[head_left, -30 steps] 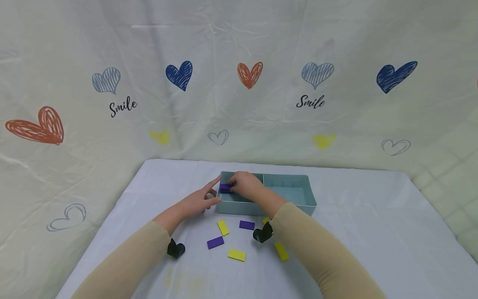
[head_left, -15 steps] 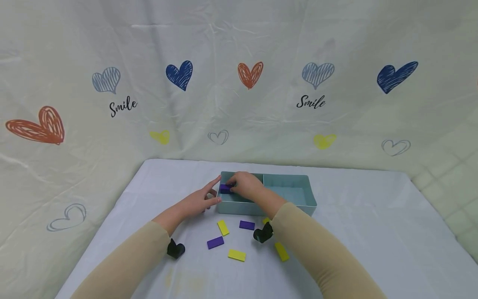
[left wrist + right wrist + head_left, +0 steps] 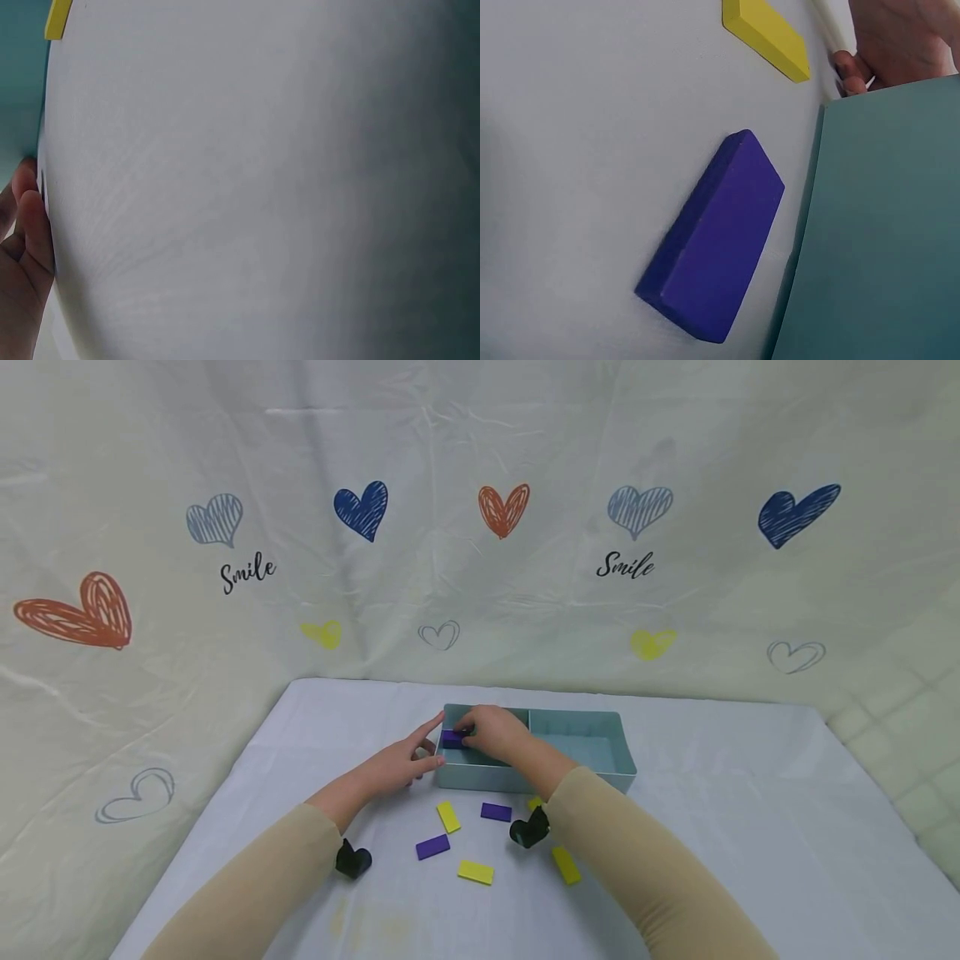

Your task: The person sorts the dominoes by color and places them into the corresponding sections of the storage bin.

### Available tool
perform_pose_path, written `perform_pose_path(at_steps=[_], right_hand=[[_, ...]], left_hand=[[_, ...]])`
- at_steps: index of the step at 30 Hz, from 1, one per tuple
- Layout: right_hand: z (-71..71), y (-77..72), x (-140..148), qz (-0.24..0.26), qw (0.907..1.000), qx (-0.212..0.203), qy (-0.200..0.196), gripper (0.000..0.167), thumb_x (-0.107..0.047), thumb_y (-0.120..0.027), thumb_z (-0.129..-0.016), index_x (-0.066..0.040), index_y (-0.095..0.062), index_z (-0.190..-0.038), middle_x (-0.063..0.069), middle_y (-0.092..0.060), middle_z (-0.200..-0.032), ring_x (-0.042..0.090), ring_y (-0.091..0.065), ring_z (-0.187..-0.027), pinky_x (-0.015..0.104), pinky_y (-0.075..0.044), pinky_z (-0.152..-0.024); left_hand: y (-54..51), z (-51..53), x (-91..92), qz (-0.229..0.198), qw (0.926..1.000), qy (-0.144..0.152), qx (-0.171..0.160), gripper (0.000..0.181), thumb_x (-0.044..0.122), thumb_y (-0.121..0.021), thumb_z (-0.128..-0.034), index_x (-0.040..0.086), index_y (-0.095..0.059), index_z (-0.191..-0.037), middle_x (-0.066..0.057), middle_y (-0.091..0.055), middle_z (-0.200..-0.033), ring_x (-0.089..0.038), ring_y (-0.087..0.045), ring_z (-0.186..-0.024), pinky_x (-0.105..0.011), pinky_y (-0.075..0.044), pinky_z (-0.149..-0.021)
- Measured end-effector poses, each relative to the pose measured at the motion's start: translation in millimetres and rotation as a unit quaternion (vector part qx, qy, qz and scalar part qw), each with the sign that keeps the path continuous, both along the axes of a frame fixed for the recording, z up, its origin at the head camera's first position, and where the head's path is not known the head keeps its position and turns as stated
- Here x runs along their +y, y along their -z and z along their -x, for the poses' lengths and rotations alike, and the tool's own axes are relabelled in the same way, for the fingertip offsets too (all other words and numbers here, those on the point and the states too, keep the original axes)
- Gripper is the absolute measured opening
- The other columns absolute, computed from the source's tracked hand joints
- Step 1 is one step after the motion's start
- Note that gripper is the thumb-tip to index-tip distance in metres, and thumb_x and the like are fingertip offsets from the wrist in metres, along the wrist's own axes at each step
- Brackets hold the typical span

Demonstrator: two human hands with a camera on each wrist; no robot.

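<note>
A pale teal box with a divider stands toward the back of the white table. Inside its left compartment, at the left end, is a purple block; my right hand reaches in from the right and pinches it. My left hand touches the box's left end from outside, index finger and thumb spread, the other fingers bent beneath. The left wrist view shows part of the left hand against the teal wall. In the right wrist view, the box wall hides the right hand's fingers.
In front of the box lie purple blocks and several yellow blocks, among them one at front and one beside the right sleeve. Black wrist devices hang below both forearms. A printed curtain rises behind the table.
</note>
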State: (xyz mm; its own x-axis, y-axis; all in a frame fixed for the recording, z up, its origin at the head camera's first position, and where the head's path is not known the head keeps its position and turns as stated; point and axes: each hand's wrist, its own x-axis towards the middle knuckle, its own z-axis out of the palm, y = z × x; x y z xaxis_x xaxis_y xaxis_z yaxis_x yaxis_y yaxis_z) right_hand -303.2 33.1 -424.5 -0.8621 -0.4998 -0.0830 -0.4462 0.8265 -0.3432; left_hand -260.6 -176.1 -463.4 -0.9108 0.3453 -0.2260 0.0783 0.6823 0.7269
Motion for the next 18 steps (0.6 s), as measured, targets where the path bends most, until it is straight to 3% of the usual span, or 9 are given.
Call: perform_pose_path(at_steps=[18], right_hand=[[-7.9, -6.7, 5.3, -0.01, 0.9997, 0.02, -0.007, 0.033, -0.025, -0.07, -0.094, -0.023, -0.07, -0.127, -0.001, -0.064, -0.122, 0.017, -0.061, -0.111, 0.038, -0.049, -0.096]], left_hand=[[-8.4, -7.2, 2.1, -0.002, 1.0, 0.004, 0.007, 0.075, 0.048, -0.056, -0.0981, 0.05, -0.009, -0.156, -0.008, -0.052, -0.137, -0.017, -0.06, -0.095, -0.036, -0.051, -0.078]])
